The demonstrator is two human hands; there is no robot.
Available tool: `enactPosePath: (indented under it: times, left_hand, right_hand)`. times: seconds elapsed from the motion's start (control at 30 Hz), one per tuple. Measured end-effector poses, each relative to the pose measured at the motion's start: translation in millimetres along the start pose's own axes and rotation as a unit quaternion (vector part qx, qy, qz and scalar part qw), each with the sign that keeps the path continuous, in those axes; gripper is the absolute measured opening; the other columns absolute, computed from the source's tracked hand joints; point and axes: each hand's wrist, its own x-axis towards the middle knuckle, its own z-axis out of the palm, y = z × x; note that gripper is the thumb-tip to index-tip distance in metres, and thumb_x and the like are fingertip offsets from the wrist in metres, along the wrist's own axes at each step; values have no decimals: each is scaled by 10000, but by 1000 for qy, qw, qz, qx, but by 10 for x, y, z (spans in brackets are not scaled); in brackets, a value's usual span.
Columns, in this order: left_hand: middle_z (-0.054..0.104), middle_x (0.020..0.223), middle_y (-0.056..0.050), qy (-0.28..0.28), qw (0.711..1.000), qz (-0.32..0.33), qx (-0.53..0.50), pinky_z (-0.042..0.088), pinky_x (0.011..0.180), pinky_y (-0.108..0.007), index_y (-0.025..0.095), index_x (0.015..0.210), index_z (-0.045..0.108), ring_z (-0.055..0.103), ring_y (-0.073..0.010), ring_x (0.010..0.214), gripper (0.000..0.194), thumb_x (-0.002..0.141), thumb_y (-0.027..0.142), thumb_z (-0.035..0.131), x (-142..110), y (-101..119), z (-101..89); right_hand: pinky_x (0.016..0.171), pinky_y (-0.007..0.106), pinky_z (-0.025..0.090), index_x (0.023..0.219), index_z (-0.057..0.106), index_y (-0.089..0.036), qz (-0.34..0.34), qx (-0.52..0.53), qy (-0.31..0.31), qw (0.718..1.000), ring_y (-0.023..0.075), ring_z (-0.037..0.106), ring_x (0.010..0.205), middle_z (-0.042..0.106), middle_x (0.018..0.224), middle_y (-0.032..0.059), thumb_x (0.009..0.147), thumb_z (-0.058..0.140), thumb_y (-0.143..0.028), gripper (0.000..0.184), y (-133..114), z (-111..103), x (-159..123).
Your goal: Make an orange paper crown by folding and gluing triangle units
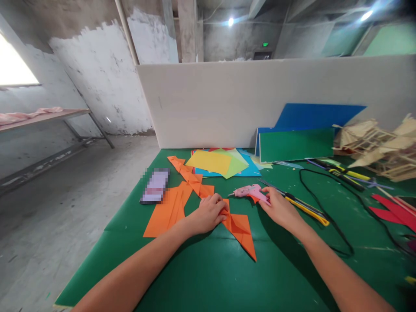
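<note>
My left hand (211,213) rests on a long strip of folded orange paper (239,229), its fingers bent and closed on a fold. The strip runs diagonally across the table, with pointed folds at its near end. My right hand (277,207) grips the handle end of a pink hot glue gun (247,190). The gun's metal nozzle points left, a little above the strip and apart from it. Part of the fold under my left fingers is hidden.
Orange sheets (165,212) and a phone (155,186) lie at left. Coloured paper (211,162) is stacked at the back. Right of the gun are a yellow utility knife (307,210), a black cord (338,234), green and blue boards (297,145) and wooden stick models (383,143).
</note>
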Motion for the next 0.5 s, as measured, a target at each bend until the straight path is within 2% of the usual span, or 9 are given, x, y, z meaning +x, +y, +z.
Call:
enactPosePath:
  times: [0.07,0.13,0.3,0.5]
  left_hand:
    - [454,1064,-61,1,1000,-12,-5,401,908,-413,193,980,526,482,-209,962,133,921,297,466,-3,6,0]
    - [447,1062,-63,0,999,-30,-13,420,877,-400,180,938,518,484,-203,924,140,905,316,503,-6,9,-7]
    - [433,1051,-53,7,998,-50,-30,452,814,-376,176,875,513,491,-184,845,183,854,342,587,-8,-4,-24]
    - [432,1017,-47,31,997,-43,-54,468,790,-357,171,827,515,505,-176,816,242,811,374,646,5,-40,4]
  right_hand:
    - [755,320,451,1137,487,-115,-23,8,26,999,264,611,962,598,1117,176,856,467,-272,323,43,-28,12]
    - [783,323,453,1135,487,-133,-35,41,29,998,261,596,1006,586,1157,171,867,448,-284,310,84,-68,19]
    - [644,277,450,1156,433,-218,-50,119,-33,991,196,636,758,661,987,62,843,490,-333,338,94,-195,-13]
    - [654,276,410,1041,497,-211,-113,47,-20,992,213,604,799,641,1007,71,775,549,-319,292,-56,-297,-77]
